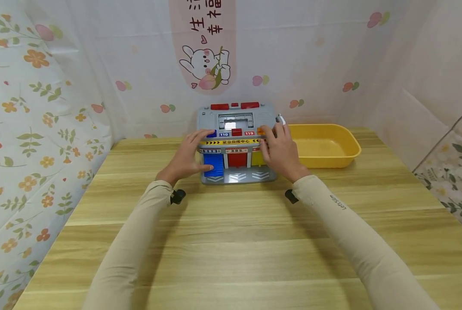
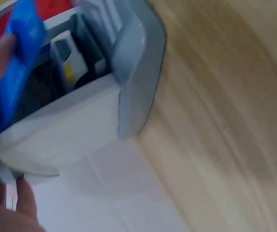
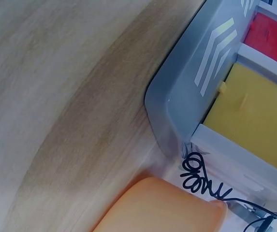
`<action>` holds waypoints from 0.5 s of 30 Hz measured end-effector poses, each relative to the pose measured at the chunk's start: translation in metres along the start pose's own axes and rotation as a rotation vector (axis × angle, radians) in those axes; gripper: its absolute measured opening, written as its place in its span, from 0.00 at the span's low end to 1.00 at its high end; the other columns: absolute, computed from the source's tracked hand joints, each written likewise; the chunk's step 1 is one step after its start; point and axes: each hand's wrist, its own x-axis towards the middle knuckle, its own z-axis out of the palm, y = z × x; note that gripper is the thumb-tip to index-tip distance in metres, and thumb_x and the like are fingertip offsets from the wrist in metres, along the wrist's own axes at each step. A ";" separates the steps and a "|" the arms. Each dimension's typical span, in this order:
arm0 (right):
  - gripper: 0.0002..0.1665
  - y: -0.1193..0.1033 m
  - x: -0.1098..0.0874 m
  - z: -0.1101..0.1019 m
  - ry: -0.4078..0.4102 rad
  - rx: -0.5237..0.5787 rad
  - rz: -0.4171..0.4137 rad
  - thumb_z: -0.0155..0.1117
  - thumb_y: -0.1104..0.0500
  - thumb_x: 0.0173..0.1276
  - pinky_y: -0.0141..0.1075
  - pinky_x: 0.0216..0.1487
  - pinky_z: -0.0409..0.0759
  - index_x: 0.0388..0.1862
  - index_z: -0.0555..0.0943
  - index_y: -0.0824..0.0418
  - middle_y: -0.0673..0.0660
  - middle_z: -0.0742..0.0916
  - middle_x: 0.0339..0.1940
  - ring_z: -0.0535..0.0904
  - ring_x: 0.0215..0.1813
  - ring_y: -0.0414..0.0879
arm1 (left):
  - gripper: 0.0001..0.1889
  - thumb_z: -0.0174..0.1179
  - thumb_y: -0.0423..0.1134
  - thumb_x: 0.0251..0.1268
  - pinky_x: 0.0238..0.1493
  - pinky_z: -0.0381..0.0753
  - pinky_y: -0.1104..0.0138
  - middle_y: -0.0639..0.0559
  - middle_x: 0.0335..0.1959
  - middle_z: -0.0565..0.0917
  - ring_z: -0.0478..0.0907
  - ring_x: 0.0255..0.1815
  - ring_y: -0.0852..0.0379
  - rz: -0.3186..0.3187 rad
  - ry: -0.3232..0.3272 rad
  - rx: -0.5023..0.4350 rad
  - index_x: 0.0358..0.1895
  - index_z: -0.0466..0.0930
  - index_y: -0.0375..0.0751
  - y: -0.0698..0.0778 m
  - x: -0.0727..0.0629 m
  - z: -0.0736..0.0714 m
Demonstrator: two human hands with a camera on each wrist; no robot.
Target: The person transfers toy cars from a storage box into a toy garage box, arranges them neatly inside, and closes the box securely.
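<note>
A grey toy emergency station (image 1: 267, 115) stands upright on the table, with blue, red and yellow doors along its front. My left hand (image 1: 185, 156) spans its left front corner: the fingertips touch the blue button on the roof edge, and the thumb rests on the blue door (image 1: 214, 165). In the left wrist view that door (image 2: 16, 72) tilts outward, baring a dark bay with a small white object (image 2: 69, 58) inside. My right hand (image 1: 283, 150) grips the roof's right front edge by the orange button. The yellow door (image 3: 254, 111) stays closed.
A yellow plastic bin (image 1: 324, 162) stands close to the station's right side. A black coiled cord (image 3: 196, 179) hangs off that side, near a white piece (image 1: 281, 119). A printed cloth (image 1: 138, 56) hangs behind the wooden table (image 1: 231, 249).
</note>
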 end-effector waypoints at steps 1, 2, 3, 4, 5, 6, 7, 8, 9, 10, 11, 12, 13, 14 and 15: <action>0.23 0.000 0.000 0.000 0.002 -0.001 -0.002 0.51 0.54 0.76 0.43 0.34 0.77 0.65 0.74 0.60 0.63 0.74 0.44 0.67 0.50 0.56 | 0.54 0.81 0.42 0.44 0.77 0.58 0.40 0.49 0.79 0.61 0.55 0.79 0.43 -0.003 0.017 0.021 0.77 0.58 0.58 0.000 0.000 0.002; 0.23 0.000 0.000 0.001 0.005 -0.003 -0.004 0.51 0.54 0.76 0.43 0.34 0.77 0.65 0.74 0.60 0.63 0.74 0.44 0.67 0.50 0.56 | 0.55 0.82 0.41 0.43 0.77 0.59 0.41 0.48 0.78 0.62 0.56 0.78 0.43 -0.006 0.035 0.036 0.77 0.58 0.57 0.000 0.000 0.004; 0.22 -0.001 0.000 0.001 0.007 -0.003 -0.007 0.51 0.54 0.76 0.43 0.33 0.77 0.65 0.74 0.60 0.63 0.74 0.43 0.67 0.50 0.56 | 0.55 0.82 0.41 0.42 0.77 0.60 0.42 0.48 0.78 0.62 0.56 0.77 0.43 -0.010 0.054 0.056 0.76 0.58 0.57 0.000 0.000 0.006; 0.22 -0.001 0.000 0.001 0.008 -0.003 -0.009 0.51 0.54 0.76 0.43 0.33 0.77 0.65 0.74 0.60 0.63 0.73 0.43 0.67 0.50 0.56 | 0.56 0.83 0.40 0.41 0.77 0.61 0.42 0.48 0.77 0.63 0.57 0.76 0.43 -0.011 0.073 0.071 0.76 0.58 0.57 0.000 0.001 0.008; 0.22 -0.001 0.000 0.001 0.008 -0.004 -0.012 0.51 0.54 0.76 0.43 0.33 0.77 0.65 0.74 0.60 0.63 0.73 0.43 0.67 0.49 0.56 | 0.56 0.83 0.39 0.40 0.76 0.61 0.43 0.48 0.76 0.64 0.58 0.75 0.43 -0.010 0.093 0.081 0.76 0.58 0.56 0.000 0.001 0.011; 0.22 -0.001 0.000 0.001 0.008 -0.003 -0.015 0.51 0.54 0.76 0.43 0.33 0.77 0.64 0.74 0.60 0.63 0.74 0.43 0.67 0.49 0.56 | 0.56 0.84 0.39 0.39 0.76 0.62 0.43 0.47 0.75 0.65 0.59 0.75 0.42 -0.008 0.112 0.091 0.75 0.58 0.55 -0.001 0.001 0.012; 0.22 -0.002 0.000 0.001 0.006 -0.002 -0.017 0.51 0.54 0.75 0.43 0.33 0.77 0.64 0.74 0.60 0.63 0.74 0.43 0.67 0.49 0.56 | 0.57 0.84 0.38 0.39 0.76 0.62 0.44 0.47 0.75 0.66 0.60 0.74 0.42 -0.007 0.129 0.100 0.75 0.58 0.55 -0.001 0.001 0.014; 0.23 -0.001 0.000 0.001 0.001 0.001 -0.019 0.51 0.53 0.76 0.43 0.34 0.76 0.64 0.74 0.60 0.63 0.74 0.43 0.67 0.49 0.56 | 0.57 0.84 0.37 0.38 0.76 0.63 0.44 0.46 0.74 0.67 0.60 0.73 0.42 -0.005 0.146 0.105 0.75 0.58 0.54 -0.001 0.002 0.016; 0.23 -0.001 0.000 0.000 -0.006 0.007 -0.018 0.52 0.53 0.75 0.43 0.34 0.76 0.64 0.73 0.60 0.63 0.74 0.43 0.67 0.49 0.56 | 0.57 0.84 0.36 0.38 0.76 0.63 0.45 0.46 0.73 0.68 0.61 0.73 0.43 -0.003 0.160 0.114 0.75 0.58 0.54 0.000 0.002 0.017; 0.23 0.000 0.001 -0.001 -0.016 0.015 -0.013 0.53 0.52 0.75 0.43 0.35 0.76 0.65 0.73 0.60 0.63 0.74 0.43 0.67 0.49 0.56 | 0.57 0.84 0.36 0.38 0.75 0.64 0.46 0.45 0.73 0.69 0.62 0.72 0.43 0.000 0.172 0.122 0.75 0.59 0.53 0.000 0.003 0.018; 0.24 0.001 0.001 -0.002 -0.028 0.024 -0.008 0.54 0.51 0.74 0.42 0.36 0.75 0.65 0.73 0.59 0.63 0.74 0.44 0.66 0.50 0.56 | 0.56 0.84 0.36 0.38 0.75 0.65 0.46 0.45 0.72 0.69 0.62 0.71 0.43 0.004 0.182 0.127 0.75 0.59 0.53 0.000 0.003 0.018; 0.25 0.002 0.001 -0.003 -0.042 0.035 -0.001 0.56 0.50 0.74 0.43 0.37 0.75 0.66 0.73 0.59 0.63 0.74 0.45 0.66 0.51 0.56 | 0.56 0.84 0.36 0.38 0.75 0.65 0.47 0.45 0.72 0.70 0.63 0.71 0.43 0.006 0.189 0.134 0.75 0.59 0.53 0.000 0.004 0.019; 0.27 0.003 0.002 -0.004 -0.058 0.043 0.004 0.57 0.49 0.73 0.43 0.38 0.74 0.66 0.73 0.58 0.63 0.73 0.46 0.66 0.51 0.56 | 0.56 0.84 0.36 0.38 0.75 0.66 0.47 0.45 0.71 0.70 0.63 0.70 0.43 0.008 0.194 0.139 0.75 0.60 0.53 0.000 0.005 0.019; 0.29 0.004 0.003 -0.005 -0.074 0.053 0.008 0.60 0.47 0.71 0.42 0.39 0.74 0.67 0.73 0.58 0.63 0.73 0.46 0.65 0.52 0.56 | 0.56 0.84 0.36 0.38 0.74 0.66 0.48 0.45 0.71 0.71 0.63 0.69 0.43 0.010 0.199 0.139 0.75 0.60 0.52 0.000 0.005 0.019; 0.32 0.005 0.004 -0.007 -0.088 0.064 0.010 0.62 0.46 0.69 0.43 0.40 0.73 0.68 0.73 0.58 0.63 0.73 0.47 0.65 0.53 0.56 | 0.56 0.84 0.36 0.38 0.74 0.67 0.48 0.45 0.71 0.71 0.64 0.69 0.43 0.009 0.203 0.142 0.75 0.60 0.52 0.000 0.006 0.020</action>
